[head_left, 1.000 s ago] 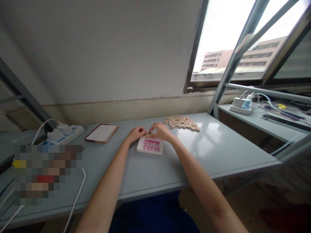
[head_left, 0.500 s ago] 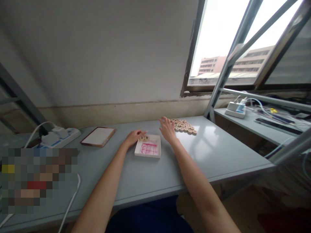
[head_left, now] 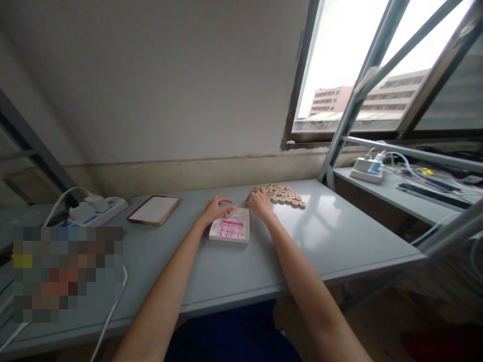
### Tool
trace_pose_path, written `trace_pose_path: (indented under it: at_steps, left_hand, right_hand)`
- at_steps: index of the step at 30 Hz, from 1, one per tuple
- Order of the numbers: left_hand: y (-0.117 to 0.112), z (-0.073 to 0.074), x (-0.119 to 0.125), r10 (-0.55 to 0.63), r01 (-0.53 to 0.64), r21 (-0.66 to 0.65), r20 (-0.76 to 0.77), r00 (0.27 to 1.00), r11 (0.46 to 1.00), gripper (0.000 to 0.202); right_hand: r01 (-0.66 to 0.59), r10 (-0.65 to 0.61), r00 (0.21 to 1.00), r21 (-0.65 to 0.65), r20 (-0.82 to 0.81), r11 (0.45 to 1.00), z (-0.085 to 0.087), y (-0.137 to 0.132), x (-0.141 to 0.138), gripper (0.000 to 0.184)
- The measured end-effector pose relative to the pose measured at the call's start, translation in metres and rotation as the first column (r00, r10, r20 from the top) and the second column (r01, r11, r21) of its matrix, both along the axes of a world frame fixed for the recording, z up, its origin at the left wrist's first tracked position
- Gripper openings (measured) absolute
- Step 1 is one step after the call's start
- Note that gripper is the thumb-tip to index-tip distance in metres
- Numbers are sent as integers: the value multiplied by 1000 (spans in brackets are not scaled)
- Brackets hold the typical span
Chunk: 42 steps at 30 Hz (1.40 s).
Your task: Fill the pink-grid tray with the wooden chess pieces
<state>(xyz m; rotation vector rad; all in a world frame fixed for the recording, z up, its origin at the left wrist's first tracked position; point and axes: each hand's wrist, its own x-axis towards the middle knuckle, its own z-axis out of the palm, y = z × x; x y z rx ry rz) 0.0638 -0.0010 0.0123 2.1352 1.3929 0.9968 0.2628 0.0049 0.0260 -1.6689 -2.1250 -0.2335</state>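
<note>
A shallow white box (head_left: 244,238) with pink-red lines on its floor stands on the table. Round wooden Chinese chess pieces (head_left: 228,214) lie along its far side, partly covered by my left hand (head_left: 216,210). That hand is at the box's far left corner, thumb and fingers apart with a gap between them. Just beyond the far right corner, my right hand (head_left: 260,201) is low over the table with its fingers curled down. At its fingertips shows a tan edge, apparently a chess piece. A spread of more chess pieces (head_left: 289,196) lies beside and behind this hand, partly hidden.
A box lid (head_left: 154,209) with a white face and brown rim lies at the left. Further left are a power strip (head_left: 101,208) with plugs and a white cable (head_left: 113,306). A wall (head_left: 181,176) borders the table's back; a metal post (head_left: 332,156) stands at its right.
My left hand has risen and moved right over the pieces in the box, its fingers opening. My right hand has lowered to the table, its spread fingers curling in.
</note>
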Motion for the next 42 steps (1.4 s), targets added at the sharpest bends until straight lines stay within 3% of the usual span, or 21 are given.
trace_pose_path:
  at_steps: [3, 5, 8, 13, 17, 23, 29, 36, 42]
  left_hand:
    - [-2, -3, 4, -50, 49, -74, -18, 999, 996, 35]
    - [-3, -5, 4, -66, 64, -107, -12, 998, 992, 34]
    - [-2, -5, 3, -85, 86, -112, 9, 996, 990, 36]
    - [2, -9, 0, -123, 128, -127, 41, 992, 984, 37]
    - [4, -12, -2, -130, 142, -150, 86, 988, 978, 36]
    - [5, -13, -2, -131, 133, -117, 24, 991, 984, 33]
    - [5, -13, -2, -133, 134, -136, 17, 991, 982, 33]
    - [1, -8, -3, -178, 179, -42, 23, 984, 983, 29]
    - [2, -12, -2, -144, 155, -106, 100, 984, 982, 29]
  right_hand:
    - [28, -34, 997, -81, -72, 996, 7, -1, 2, 19]
    - [-35, 16, 988, -123, -151, 992, 12, -1, 4, 22]
    - [-207, 172, 957, -134, -232, 969, 18, -4, 1, 25]
    - [-416, 402, 908, -140, -118, 898, 24, -14, -12, 26]
    - [-417, 417, 908, -148, -36, 897, 29, -19, -11, 24]
    - [-374, 392, 919, -228, 35, 899, 30, -20, -6, 24]
    - [-368, 383, 920, -153, 79, 917, 31, -24, -12, 20]
    - [-444, 454, 888, -121, 69, 888, 30, -23, -8, 19]
    - [-462, 467, 879, -70, 100, 884, 22, -24, -21, 20]
